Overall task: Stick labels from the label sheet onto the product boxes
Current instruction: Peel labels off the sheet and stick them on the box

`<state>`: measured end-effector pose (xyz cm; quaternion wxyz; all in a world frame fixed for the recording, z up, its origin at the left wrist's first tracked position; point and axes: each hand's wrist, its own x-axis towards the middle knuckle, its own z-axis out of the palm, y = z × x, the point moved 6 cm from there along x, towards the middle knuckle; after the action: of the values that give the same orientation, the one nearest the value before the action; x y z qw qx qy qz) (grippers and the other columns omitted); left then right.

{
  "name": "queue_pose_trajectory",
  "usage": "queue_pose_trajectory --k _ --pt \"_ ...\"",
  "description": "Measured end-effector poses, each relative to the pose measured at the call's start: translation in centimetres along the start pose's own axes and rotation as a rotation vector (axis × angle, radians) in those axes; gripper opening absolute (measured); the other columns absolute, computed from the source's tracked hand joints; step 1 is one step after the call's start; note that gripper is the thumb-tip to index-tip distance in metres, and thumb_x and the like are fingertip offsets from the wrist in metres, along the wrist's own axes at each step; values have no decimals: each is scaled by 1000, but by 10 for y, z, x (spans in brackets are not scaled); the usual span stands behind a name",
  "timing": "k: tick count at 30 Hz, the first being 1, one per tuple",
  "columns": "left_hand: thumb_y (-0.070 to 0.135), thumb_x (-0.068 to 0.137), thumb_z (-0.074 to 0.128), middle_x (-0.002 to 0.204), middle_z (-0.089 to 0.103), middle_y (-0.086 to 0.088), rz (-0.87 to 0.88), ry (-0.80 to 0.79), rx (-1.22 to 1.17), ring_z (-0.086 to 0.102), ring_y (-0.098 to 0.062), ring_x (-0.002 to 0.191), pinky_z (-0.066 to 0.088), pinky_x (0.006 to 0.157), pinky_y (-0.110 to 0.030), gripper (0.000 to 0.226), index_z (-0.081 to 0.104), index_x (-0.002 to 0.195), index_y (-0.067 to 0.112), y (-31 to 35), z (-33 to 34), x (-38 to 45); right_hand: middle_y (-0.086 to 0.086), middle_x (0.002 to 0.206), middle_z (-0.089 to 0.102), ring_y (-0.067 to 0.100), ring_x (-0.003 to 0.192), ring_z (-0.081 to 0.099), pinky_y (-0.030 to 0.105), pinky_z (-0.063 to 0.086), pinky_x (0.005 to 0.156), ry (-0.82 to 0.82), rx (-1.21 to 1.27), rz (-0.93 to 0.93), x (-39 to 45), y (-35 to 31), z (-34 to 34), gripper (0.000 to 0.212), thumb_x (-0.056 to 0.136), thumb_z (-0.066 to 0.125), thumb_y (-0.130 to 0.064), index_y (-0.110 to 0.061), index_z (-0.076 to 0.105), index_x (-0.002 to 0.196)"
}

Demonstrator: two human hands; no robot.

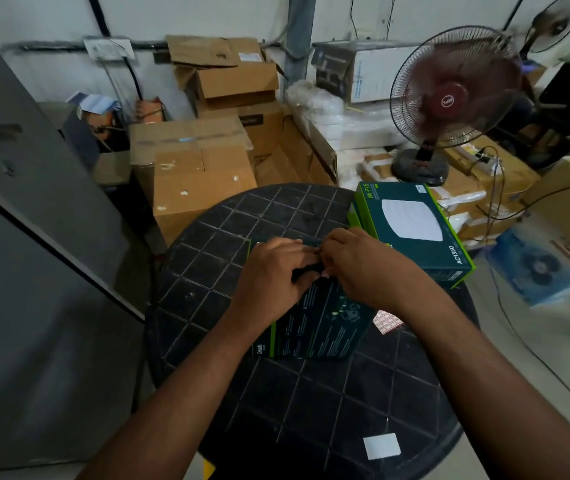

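Both forearms reached in over the near edge of the round black counter (pixel 207 258). The left hand (pixel 269 275) and right hand (pixel 363 268) met, fingers curled, over the dark product box (pixel 314 327); what they pinched was unclear. The label sheet (pixel 385 321) lay just right of it; a second box (pixel 411 230) sat at the far right rim.

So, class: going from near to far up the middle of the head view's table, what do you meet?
White label → dark product box under both hands → bare table → cardboard cartons.
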<state>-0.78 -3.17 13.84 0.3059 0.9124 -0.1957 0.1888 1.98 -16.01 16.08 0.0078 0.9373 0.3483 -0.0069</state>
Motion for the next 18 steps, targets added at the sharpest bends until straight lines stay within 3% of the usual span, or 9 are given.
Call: queue_pose_trajectory --k 3,9,12,14,18 --pt "16 74 83 111 75 8 12 -4 8 66 -22 108 52 90 -37 39 76 110 27 0 -2 -1 5 117 53 25 106 52 38 52 90 -7 -69 -17 3 -7 -2 22 94 57 -18 -14 56 116" --pt "34 73 86 109 76 7 -16 9 3 68 -20 106 55 88 -42 34 78 105 27 3 -5 0 8 122 51 26 112 51 35 49 93 -68 -140 9 6 -15 -6 26 95 55 -19 -11 54 120" --pt "29 75 85 105 77 6 -34 53 -27 69 -16 98 56 82 -38 27 79 100 27 5 -5 1 7 125 50 25 115 50 32 49 80 -57 -114 47 4 -14 -9 28 96 57 -17 -11 53 123" --pt "25 72 86 102 77 7 -50 68 -30 68 -13 95 55 82 -34 28 79 99 27 5 -4 1 5 125 49 23 114 50 30 42 69 -21 -132 58 3 -13 -10 27 97 56 -18 -12 52 123" --pt "28 67 89 103 77 9 -57 56 -37 66 -12 98 54 83 -31 34 78 99 27 3 -3 2 5 120 53 25 110 53 32 37 61 60 -137 61 -2 -9 -7 24 95 58 -17 -13 56 118"
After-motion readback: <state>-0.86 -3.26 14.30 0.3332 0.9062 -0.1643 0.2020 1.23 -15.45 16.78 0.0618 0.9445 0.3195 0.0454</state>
